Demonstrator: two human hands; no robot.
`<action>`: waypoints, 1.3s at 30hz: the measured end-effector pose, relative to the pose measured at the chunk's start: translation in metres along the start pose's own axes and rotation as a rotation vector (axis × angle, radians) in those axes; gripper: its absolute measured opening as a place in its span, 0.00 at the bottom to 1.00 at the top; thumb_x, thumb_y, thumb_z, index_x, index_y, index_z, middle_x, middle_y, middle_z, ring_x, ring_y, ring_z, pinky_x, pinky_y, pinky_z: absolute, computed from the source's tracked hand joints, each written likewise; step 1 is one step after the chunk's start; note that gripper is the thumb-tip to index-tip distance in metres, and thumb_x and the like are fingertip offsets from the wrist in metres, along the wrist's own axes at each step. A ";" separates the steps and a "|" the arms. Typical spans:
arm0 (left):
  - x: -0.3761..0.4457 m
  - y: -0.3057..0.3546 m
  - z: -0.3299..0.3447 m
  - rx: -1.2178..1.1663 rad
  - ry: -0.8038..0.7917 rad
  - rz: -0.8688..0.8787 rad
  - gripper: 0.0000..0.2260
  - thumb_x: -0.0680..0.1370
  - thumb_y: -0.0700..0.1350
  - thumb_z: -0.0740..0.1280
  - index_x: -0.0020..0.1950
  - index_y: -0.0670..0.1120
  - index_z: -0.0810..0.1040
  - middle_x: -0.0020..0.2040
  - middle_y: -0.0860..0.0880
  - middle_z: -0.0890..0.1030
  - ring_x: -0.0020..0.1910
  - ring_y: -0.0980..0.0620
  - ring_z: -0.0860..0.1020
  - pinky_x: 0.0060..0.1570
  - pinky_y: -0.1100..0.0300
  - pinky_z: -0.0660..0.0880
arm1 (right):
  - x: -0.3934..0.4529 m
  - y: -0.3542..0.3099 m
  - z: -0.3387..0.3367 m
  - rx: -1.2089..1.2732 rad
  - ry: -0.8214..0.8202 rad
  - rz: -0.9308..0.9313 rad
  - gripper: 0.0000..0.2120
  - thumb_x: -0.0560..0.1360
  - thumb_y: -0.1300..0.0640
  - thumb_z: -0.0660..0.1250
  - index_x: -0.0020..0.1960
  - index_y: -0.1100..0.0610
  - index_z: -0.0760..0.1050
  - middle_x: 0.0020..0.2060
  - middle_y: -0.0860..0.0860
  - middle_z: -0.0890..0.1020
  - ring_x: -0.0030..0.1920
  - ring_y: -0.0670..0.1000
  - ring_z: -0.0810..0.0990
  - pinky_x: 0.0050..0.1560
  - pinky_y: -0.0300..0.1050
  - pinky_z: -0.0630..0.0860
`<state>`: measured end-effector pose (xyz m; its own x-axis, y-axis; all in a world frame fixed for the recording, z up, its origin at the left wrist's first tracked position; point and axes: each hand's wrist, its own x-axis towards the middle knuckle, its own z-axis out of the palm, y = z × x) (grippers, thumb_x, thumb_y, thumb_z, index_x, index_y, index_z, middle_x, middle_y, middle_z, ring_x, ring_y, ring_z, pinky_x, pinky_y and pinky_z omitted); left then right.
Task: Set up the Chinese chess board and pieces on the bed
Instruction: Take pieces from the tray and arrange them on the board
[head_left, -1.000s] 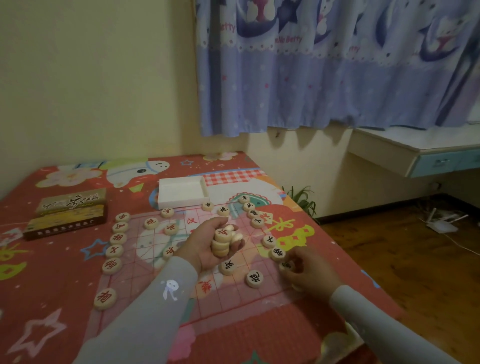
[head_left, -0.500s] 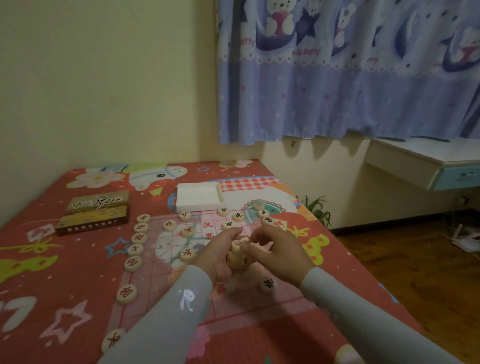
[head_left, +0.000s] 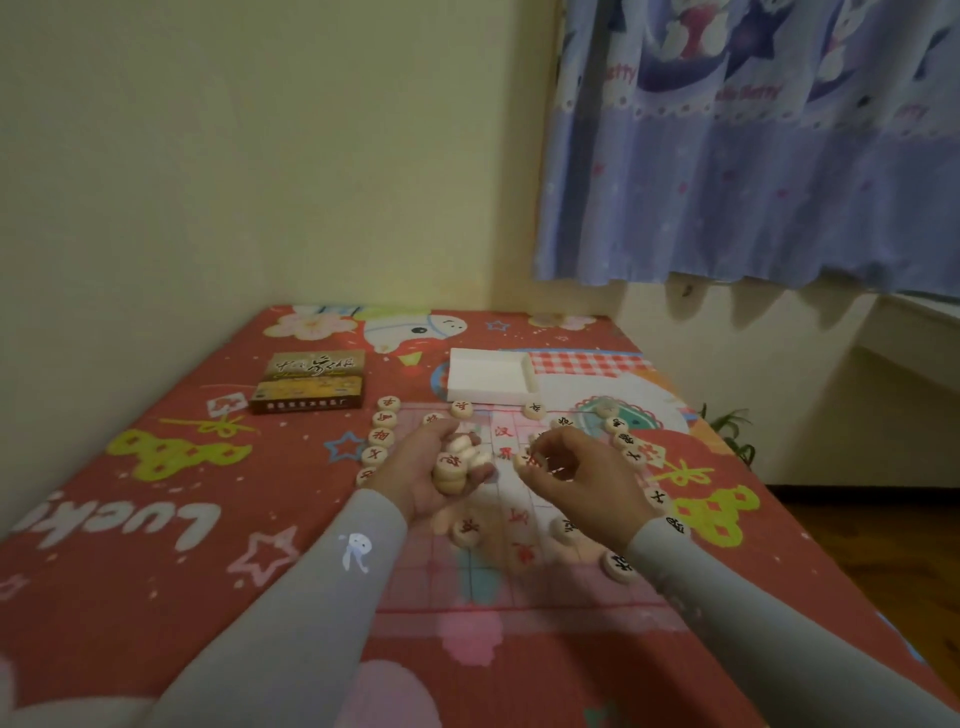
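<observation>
A thin, see-through chess board sheet (head_left: 519, 582) with a pink grid lies flat on the red patterned bed. My left hand (head_left: 431, 475) hovers over its middle, cupped around a stack of several round wooden pieces (head_left: 451, 470). Just to the right, my right hand (head_left: 576, 475) pinches a single piece (head_left: 525, 460) between its fingertips above the board. A column of red-lettered pieces (head_left: 383, 428) lines the board's left edge. Black-lettered pieces (head_left: 623, 440) run down the right edge, and a few more (head_left: 465, 531) lie on the grid near my wrists.
A brown and gold game box (head_left: 310, 382) sits at the back left of the bed, and a white open tray (head_left: 491, 382) rests behind the board. The bed (head_left: 130, 519) meets the wall at left and back; its right edge drops to a wooden floor (head_left: 893, 540).
My right hand rose from the board's right edge to my left hand's stack and now holds one piece just apart from it. The view has shifted rightward and downward across the bed.
</observation>
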<state>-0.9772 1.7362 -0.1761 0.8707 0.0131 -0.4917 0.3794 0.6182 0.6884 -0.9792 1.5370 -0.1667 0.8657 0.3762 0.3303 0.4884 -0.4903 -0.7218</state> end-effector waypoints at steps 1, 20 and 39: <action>-0.005 0.005 -0.007 -0.004 0.033 0.025 0.14 0.80 0.50 0.61 0.45 0.39 0.75 0.43 0.40 0.78 0.38 0.41 0.78 0.21 0.60 0.76 | -0.003 0.000 0.003 0.004 -0.028 -0.004 0.05 0.72 0.52 0.72 0.45 0.48 0.77 0.40 0.44 0.81 0.42 0.41 0.79 0.44 0.36 0.78; -0.050 -0.022 -0.040 -0.044 0.134 0.077 0.17 0.81 0.53 0.58 0.49 0.40 0.74 0.47 0.38 0.77 0.36 0.42 0.78 0.22 0.59 0.77 | -0.064 0.001 0.067 -0.254 -0.409 -0.192 0.11 0.73 0.47 0.69 0.53 0.49 0.75 0.47 0.42 0.77 0.47 0.42 0.74 0.44 0.27 0.67; -0.036 -0.046 -0.019 0.085 0.077 0.003 0.18 0.80 0.55 0.58 0.57 0.44 0.77 0.38 0.45 0.80 0.34 0.48 0.79 0.33 0.58 0.76 | -0.034 -0.037 0.059 -0.096 -0.133 -0.099 0.11 0.70 0.46 0.72 0.49 0.48 0.76 0.45 0.43 0.81 0.45 0.42 0.78 0.48 0.43 0.77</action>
<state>-1.0316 1.7222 -0.2004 0.8463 0.0769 -0.5271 0.4054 0.5489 0.7310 -1.0332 1.5884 -0.1875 0.7936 0.5240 0.3092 0.5846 -0.5158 -0.6263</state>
